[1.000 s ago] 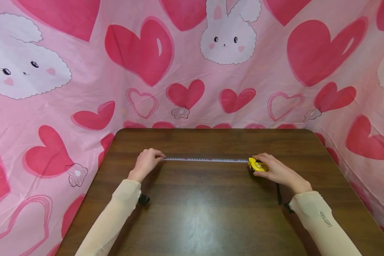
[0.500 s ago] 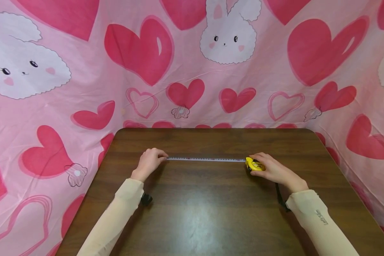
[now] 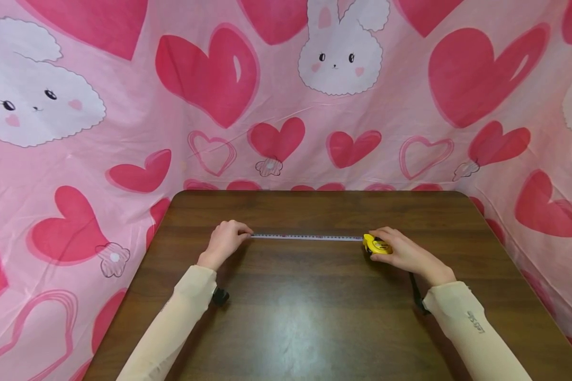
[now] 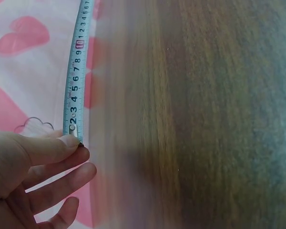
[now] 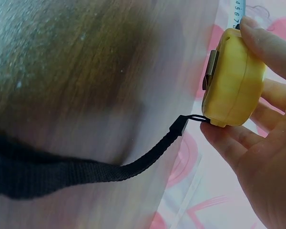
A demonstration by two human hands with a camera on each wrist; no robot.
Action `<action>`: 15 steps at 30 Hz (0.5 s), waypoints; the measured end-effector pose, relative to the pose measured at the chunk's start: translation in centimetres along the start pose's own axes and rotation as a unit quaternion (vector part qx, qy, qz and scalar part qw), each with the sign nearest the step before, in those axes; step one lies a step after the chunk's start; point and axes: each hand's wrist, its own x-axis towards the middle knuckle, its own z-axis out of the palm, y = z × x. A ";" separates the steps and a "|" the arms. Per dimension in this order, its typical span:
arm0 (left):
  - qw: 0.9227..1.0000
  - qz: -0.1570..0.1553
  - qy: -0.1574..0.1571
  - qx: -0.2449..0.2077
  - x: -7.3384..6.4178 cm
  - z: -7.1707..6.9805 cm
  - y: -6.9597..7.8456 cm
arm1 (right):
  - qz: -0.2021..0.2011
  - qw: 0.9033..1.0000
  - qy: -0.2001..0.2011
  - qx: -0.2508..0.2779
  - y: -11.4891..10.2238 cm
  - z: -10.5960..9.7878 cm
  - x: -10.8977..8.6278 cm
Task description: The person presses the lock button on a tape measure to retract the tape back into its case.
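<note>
A yellow tape measure (image 3: 377, 245) is held by my right hand (image 3: 402, 251), thumb and fingers round its case. Its white blade (image 3: 310, 237) runs straight to the left across the view, above the brown table. My left hand (image 3: 225, 241) pinches the blade's end between thumb and forefinger. In the left wrist view, the blade (image 4: 76, 81) shows printed numbers, with the thumb over its tip and the other fingers (image 4: 66, 186) loosely bent. The right wrist view shows the yellow case (image 5: 236, 78) with a metal clip (image 5: 210, 70) and a black wrist strap (image 5: 148, 160) hanging from it.
The brown wooden table (image 3: 286, 307) has rounded far corners. Pink cloth (image 3: 276, 106) printed with hearts and rabbits hangs behind it and along both sides. A black wrist camera (image 3: 221, 296) sits at my left sleeve.
Both hands have moved slightly toward each other: the left hand to the right, the tape measure in the right hand to the left. The stretch of blade between them is shorter.
</note>
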 end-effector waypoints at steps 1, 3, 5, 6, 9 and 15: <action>1.000 0.001 0.000 0.001 0.1 0.1 0.0 | -0.001 1.000 0.000 0.000 0.0 0.0 0.0; 1.000 0.003 0.000 0.002 0.2 0.1 0.1 | -0.001 1.000 -0.001 0.000 -0.1 0.1 0.1; 1.000 0.003 0.001 0.003 0.3 0.3 0.1 | -0.004 1.000 -0.001 0.000 -0.1 0.1 0.1; 1.000 0.003 0.000 0.003 0.3 0.4 0.1 | -0.005 1.000 -0.001 -0.001 -0.2 0.2 0.1; 1.000 0.004 0.000 0.006 0.4 0.6 0.1 | -0.004 1.000 -0.003 0.000 -0.4 0.2 0.2; 1.000 0.015 0.001 0.008 0.5 0.7 0.3 | 0.002 1.000 -0.011 0.005 -0.8 0.3 0.4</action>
